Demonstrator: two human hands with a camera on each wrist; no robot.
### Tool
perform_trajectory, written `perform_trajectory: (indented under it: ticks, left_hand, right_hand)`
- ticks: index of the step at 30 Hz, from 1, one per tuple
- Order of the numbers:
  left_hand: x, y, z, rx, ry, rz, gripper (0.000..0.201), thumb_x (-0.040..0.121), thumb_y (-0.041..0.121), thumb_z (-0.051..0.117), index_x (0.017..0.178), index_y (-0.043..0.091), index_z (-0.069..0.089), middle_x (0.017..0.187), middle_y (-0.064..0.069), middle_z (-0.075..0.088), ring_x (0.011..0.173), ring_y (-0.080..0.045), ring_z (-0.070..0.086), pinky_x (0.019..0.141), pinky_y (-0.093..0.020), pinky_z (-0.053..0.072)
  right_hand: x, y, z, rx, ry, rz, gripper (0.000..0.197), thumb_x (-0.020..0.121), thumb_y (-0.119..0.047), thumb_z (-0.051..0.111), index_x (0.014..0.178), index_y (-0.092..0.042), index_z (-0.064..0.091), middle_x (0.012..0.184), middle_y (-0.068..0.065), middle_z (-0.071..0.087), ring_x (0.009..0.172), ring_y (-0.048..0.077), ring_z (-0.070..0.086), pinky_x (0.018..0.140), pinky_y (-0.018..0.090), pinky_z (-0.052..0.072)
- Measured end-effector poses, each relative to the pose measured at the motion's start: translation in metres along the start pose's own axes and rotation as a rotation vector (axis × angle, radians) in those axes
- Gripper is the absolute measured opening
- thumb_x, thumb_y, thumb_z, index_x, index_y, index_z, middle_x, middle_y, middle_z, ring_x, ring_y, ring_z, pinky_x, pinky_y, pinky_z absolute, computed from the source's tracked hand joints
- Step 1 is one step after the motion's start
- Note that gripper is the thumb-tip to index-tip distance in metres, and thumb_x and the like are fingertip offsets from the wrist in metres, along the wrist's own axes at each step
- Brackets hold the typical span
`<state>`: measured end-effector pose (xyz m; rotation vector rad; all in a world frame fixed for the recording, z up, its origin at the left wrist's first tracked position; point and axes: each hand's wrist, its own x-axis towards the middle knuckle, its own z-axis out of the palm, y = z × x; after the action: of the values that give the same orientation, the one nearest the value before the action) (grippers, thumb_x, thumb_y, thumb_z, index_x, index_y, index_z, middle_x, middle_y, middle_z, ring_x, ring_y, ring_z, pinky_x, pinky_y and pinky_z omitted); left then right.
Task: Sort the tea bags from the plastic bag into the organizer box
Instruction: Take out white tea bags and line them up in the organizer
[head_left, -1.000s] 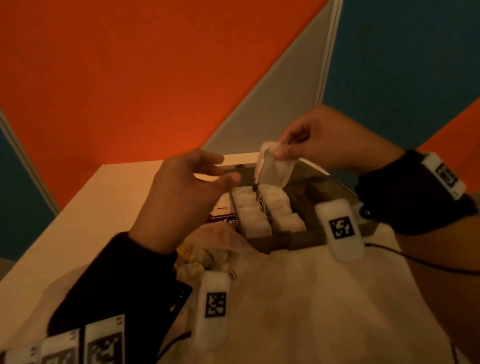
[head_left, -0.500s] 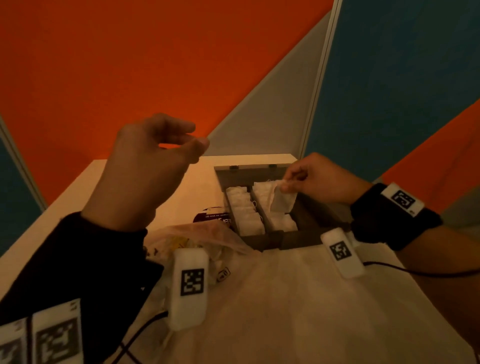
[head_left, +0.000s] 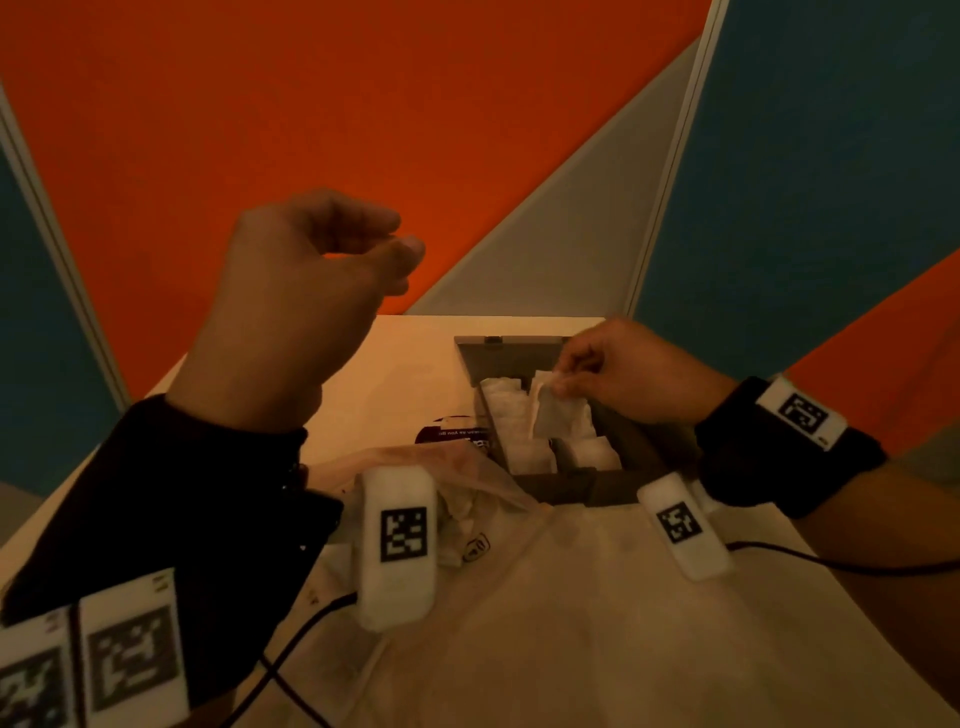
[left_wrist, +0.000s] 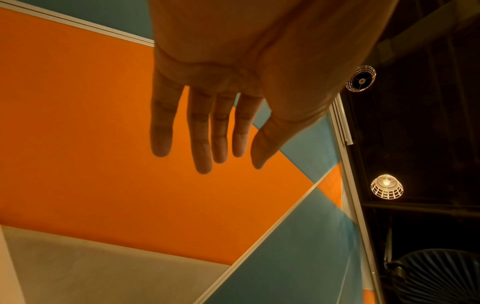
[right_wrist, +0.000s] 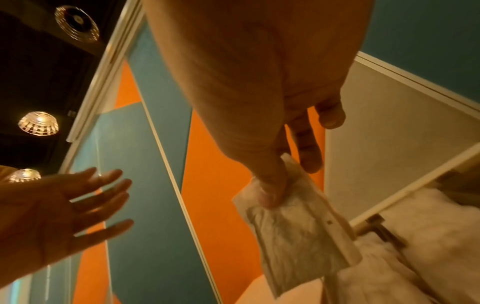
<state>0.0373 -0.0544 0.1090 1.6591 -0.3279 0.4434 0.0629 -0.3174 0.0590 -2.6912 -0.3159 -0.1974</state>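
1. Tea bag (head_left: 558, 415), head view: pinched at its top corner by the right hand (head_left: 623, 371) and hanging just over the second row of the organizer box (head_left: 566, 486). A second ago it was held high above the box; it has since come down to the compartments. Judgement: placement is in progress and release has not occurred.
2. Head view, left hand (head_left: 306, 291): raised well above the table (head_left: 405, 384), nothing in it. It has lifted clear of the box over the last second. Judgement: free to fetch the next bag.
3. Head view, plastic bag (head_left: 457, 473): lies crumpled just left of the box, tea bags still visible inside. Two rows of the box hold white bags; the right-hand compartments look dark and unfilled. Judgement: sorting is partly done.
4. Head view, writing: a dark red packet (head_left: 457, 434) beside the box carries white lettering, too blurred to read. The wrist bands carry square black-and-white code markers, no text.
5. Left wrist view: the left hand's fingers (left_wrist: 200, 139) are straight and slack, released, grasping nothing; only wall panels and ceiling lamps behind.
6. Right wrist view: thumb and forefinger clamp the tea bag's upper edge; the bag hangs tilted above stored bags. No print legible on it.
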Motion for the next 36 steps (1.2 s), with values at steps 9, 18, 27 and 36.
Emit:
perform_trajectory:
  ticks: [9, 18, 27, 36]
  left_hand:
    - [-0.003, 0.007, -0.006, 0.007, -0.018, 0.021, 0.012, 0.086, 0.021, 0.07, 0.097, 0.022, 0.066, 0.096, -0.003, 0.07, 0.076, -0.011, 0.071, 0.081, -0.045, 0.058]
    - [-0.002, 0.01, -0.018, -0.003, 0.002, 0.034, 0.012, 0.087, 0.021, 0.069, 0.1, 0.019, 0.067, 0.09, 0.002, 0.071, 0.074, -0.011, 0.072, 0.074, -0.049, 0.059]
    - [0.0, 0.013, -0.028, -0.013, 0.018, 0.028, 0.01, 0.088, 0.021, 0.068, 0.098, 0.018, 0.069, 0.089, -0.001, 0.072, 0.071, -0.014, 0.072, 0.07, -0.052, 0.058]
    - [-0.011, 0.02, -0.024, 0.078, -0.061, 0.088, 0.018, 0.092, 0.024, 0.063, 0.088, 0.007, 0.068, 0.077, -0.002, 0.072, 0.063, -0.011, 0.071, 0.059, -0.03, 0.059]
  right_hand:
    - [0.012, 0.014, 0.038, -0.095, -0.253, 0.098, 0.008, 0.094, -0.032, 0.061, 0.087, -0.029, 0.063, 0.092, -0.006, 0.063, 0.088, 0.013, 0.059, 0.079, 0.027, 0.045]
    - [0.021, 0.0, 0.048, -0.19, -0.609, 0.224, 0.014, 0.096, -0.032, 0.058, 0.101, -0.021, 0.065, 0.078, 0.0, 0.065, 0.057, 0.011, 0.054, 0.071, 0.033, 0.054]
    - [0.041, -0.006, 0.056, -0.275, -0.534, 0.25, 0.02, 0.093, -0.03, 0.062, 0.108, -0.017, 0.067, 0.095, 0.011, 0.071, 0.06, 0.016, 0.059, 0.049, 0.021, 0.046]
    - [-0.044, -0.079, 0.028, 0.122, -0.105, -0.011, 0.009, 0.091, -0.027, 0.065, 0.096, -0.032, 0.071, 0.089, -0.015, 0.069, 0.077, -0.002, 0.064, 0.065, 0.014, 0.046]
